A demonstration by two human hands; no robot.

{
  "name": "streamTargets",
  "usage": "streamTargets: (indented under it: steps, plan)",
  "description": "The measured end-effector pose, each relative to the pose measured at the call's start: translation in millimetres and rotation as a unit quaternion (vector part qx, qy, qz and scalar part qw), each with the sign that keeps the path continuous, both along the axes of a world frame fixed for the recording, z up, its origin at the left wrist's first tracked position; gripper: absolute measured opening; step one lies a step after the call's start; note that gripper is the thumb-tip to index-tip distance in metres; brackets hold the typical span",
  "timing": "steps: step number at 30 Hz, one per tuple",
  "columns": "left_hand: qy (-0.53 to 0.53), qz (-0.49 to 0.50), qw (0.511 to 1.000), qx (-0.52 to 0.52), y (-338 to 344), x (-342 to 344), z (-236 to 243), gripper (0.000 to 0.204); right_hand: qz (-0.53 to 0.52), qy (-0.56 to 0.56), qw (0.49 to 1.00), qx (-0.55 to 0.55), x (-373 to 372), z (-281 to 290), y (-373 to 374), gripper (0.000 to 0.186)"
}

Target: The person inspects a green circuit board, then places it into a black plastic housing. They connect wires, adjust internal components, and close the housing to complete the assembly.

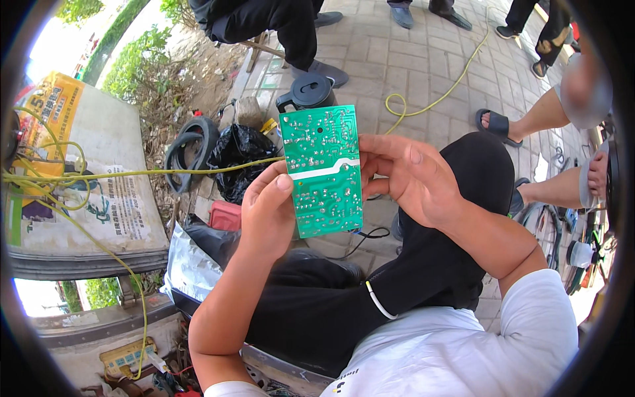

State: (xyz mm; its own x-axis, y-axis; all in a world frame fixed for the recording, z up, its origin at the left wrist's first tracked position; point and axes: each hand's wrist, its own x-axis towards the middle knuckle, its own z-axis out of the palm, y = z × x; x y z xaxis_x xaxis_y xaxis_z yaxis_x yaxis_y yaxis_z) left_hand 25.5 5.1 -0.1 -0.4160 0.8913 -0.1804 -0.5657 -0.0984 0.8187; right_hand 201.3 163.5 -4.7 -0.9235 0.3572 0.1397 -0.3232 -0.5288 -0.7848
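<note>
A green circuit board (324,192) is held up over my lap, its soldered side toward me, with a white stripe running across the middle. My left hand (268,212) grips its left edge, thumb on the front and the fingers behind. At the opposite edge, my right hand (417,175) has its fingers curled behind the board, and its thumb stands off the surface. A short black cable (370,234) shows by the lower right corner. Whatever sits on the board's back is hidden.
A dark lidded mug (311,91) stands just beyond the board. Yellow cable (192,171) stretches from the left table (126,172) toward the board. Left of centre lie a black plastic bag (243,159), rubber tyres (188,152) and a red box (225,216). Other people's legs (539,119) are near.
</note>
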Motion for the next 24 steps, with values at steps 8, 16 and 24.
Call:
streamTargets:
  steps: [8,16,24]
  plan:
    - [-0.014,-0.011,1.0,0.01,-1.1,-1.3,-3.1,0.055,-0.002,0.001,1.0,0.013,1.6,2.3,-0.9,0.079]
    - [-0.018,-0.012,1.0,0.005,-0.4,0.3,-1.6,0.057,-0.003,-0.002,1.0,0.024,1.4,3.5,-1.5,0.084]
    - [-0.014,-0.017,1.0,0.009,-0.2,2.1,0.3,0.057,0.02,-0.018,0.999,0.044,2.8,2.3,1.4,0.088]
